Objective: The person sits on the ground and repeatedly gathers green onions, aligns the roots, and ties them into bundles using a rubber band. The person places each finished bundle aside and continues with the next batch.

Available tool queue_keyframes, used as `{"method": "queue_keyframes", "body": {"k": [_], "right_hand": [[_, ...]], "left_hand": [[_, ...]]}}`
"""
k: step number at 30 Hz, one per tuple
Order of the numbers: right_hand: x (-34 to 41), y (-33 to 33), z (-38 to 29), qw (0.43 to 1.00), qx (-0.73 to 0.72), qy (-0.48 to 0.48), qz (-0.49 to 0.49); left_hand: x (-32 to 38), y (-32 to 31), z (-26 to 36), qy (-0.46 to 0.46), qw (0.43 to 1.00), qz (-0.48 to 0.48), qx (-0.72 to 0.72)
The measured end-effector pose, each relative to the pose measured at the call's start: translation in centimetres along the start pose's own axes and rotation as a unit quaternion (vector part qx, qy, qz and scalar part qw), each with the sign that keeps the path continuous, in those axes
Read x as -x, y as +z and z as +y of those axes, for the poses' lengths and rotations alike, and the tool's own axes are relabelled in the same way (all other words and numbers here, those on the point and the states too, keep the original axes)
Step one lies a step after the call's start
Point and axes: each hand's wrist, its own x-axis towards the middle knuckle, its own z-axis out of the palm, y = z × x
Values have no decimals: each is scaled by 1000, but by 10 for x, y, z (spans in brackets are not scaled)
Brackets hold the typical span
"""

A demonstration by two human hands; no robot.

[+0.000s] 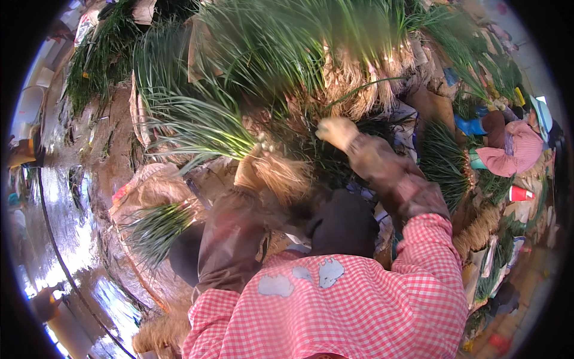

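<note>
My left hand is closed around a bunch of green onions, just above its pale, hairy roots; the leaves point up and to the left. To the right, my right hand, blurred and seemingly gloved, is raised near loose dark leaves. Whether its fingers hold anything is unclear. Beyond both hands lies a large heap of green onions, with its tan roots hanging towards me. A smaller bunch rests on a woven sack at the lower left.
At the right a co-worker in a pink top and blue hat sits among more onions. A dark-leaved bundle lies between us, with a red cup-like container beyond. A dark hose or cable crosses the wet floor on the left.
</note>
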Motion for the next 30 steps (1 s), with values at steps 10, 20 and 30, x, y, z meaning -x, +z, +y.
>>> {"method": "queue_keyframes", "body": {"k": [10, 20, 30], "right_hand": [[-135, 0, -28, 986, -122, 113, 8], [24, -19, -98, 958, -284, -38, 13], [-30, -6, -121, 837, -518, 139, -105]], "left_hand": [[-3, 2, -3, 22, 965, 136, -224], [2, 11, -17, -39, 980, 64, -186], [-3, -16, -27, 21, 954, 2, -298]]}}
